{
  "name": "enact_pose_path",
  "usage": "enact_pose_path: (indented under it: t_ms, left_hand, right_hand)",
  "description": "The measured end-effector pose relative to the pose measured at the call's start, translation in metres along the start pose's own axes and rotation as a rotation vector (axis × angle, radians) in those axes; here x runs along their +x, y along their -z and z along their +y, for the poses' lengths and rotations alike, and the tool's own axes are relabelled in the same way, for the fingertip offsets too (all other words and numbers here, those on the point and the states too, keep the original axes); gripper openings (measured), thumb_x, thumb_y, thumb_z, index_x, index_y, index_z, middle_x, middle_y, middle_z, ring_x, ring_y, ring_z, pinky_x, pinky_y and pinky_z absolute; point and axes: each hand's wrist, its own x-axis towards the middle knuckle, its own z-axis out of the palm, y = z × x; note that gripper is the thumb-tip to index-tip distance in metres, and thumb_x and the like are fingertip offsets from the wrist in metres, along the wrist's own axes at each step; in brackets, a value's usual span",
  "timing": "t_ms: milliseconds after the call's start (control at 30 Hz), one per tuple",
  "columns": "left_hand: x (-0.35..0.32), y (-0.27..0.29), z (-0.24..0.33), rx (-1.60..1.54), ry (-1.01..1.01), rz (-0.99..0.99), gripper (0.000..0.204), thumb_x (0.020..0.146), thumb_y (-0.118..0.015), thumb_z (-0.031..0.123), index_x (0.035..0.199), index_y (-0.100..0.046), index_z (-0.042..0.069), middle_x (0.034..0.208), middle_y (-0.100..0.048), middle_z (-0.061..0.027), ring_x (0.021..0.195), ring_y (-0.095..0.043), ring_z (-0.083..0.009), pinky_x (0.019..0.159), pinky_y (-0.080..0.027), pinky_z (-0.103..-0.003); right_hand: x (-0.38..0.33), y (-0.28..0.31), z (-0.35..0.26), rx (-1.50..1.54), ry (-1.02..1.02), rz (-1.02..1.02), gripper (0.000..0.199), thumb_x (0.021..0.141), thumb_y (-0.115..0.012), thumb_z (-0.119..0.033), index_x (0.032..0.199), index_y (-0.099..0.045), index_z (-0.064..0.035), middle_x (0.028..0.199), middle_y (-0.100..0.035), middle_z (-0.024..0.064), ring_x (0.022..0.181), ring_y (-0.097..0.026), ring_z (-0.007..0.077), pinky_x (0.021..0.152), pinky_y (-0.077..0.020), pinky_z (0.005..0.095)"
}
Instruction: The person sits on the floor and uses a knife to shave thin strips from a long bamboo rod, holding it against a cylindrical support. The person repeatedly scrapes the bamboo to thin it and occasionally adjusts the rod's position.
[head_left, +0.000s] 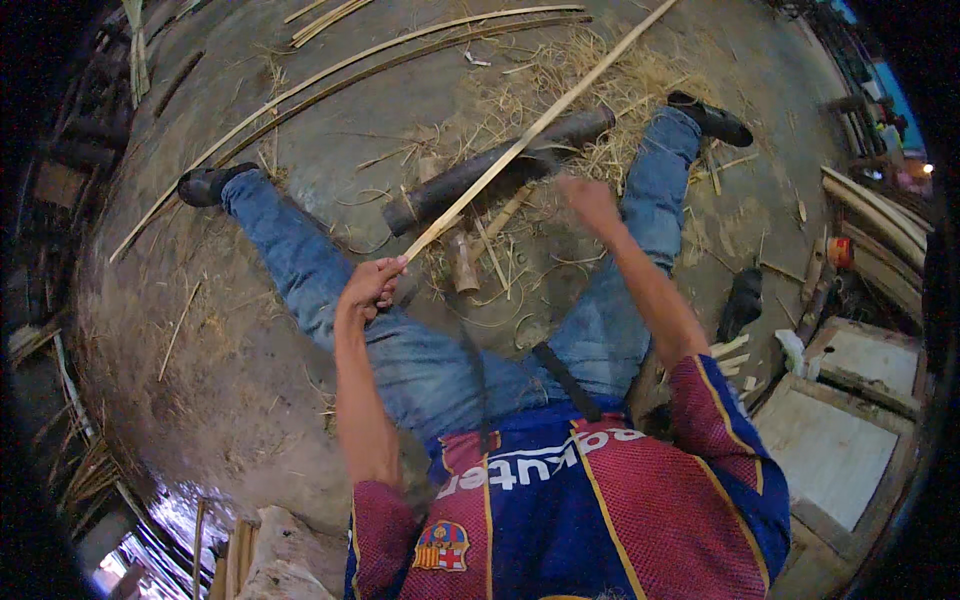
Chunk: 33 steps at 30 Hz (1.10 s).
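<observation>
I sit on the dirt floor with my legs in blue jeans spread apart. My left hand (372,285) grips the near end of a long pale bamboo strip (540,125), which slants up to the right and out of the top of the picture. The strip rests across a dark round log (470,180) lying between my feet. My right hand (590,200), blurred, is closed just right of the strip where it crosses the log, on what looks like a dark tool (540,160) pressed against the strip. The tool's shape is not clear.
Long bamboo strips (400,50) lie on the floor at the back, and a heap of pale shavings (630,75) lies around the log. A short bamboo stub (463,268) sits between my knees. Wooden frames (840,440) and stacked slats (880,220) stand at the right.
</observation>
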Motion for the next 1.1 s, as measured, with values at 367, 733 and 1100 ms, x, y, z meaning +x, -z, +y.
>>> enact_pose_path:
  t_ms: [367, 733, 1100]
  left_hand:
    - [-0.029, 0.008, 0.008, 0.128, -0.056, -0.044, 0.031, 0.097, -0.065, 0.036, 0.083, -0.060, 0.009, 0.059, -0.041, 0.0065, 0.044, -0.029, -0.0036, 0.040, -0.022, -0.022]
    - [0.006, -0.039, -0.023, 0.664, -0.552, 0.492, 0.033, 0.097, -0.059, 0.034, 0.096, -0.069, 0.002, 0.073, -0.066, -0.0132, 0.064, -0.062, -0.0294, 0.061, -0.047, -0.040]
    - [0.014, -0.061, -0.041, 0.662, -0.722, 0.732, 0.031, 0.096, -0.059, 0.036, 0.085, -0.060, 0.007, 0.074, -0.062, -0.0221, 0.074, -0.057, -0.0481, 0.061, -0.044, -0.052]
  right_hand:
    - [0.018, -0.009, 0.050, 0.121, -0.396, 0.048, 0.072, 0.097, -0.044, -0.060, 0.075, -0.066, 0.0052, 0.078, -0.066, 0.0275, 0.074, -0.062, 0.0486, 0.070, -0.0481, 0.0537]
    - [-0.042, -0.012, -0.134, 0.360, -0.063, -0.310, 0.068, 0.094, -0.050, -0.063, 0.077, -0.067, 0.0005, 0.075, -0.066, 0.0221, 0.071, -0.064, 0.0414, 0.065, -0.0501, 0.0486]
    - [-0.078, -0.010, -0.165, 0.302, -0.074, -0.214, 0.062, 0.092, -0.057, -0.061, 0.075, -0.062, -0.0015, 0.070, -0.063, 0.0209, 0.066, -0.063, 0.0401, 0.060, -0.0481, 0.0495]
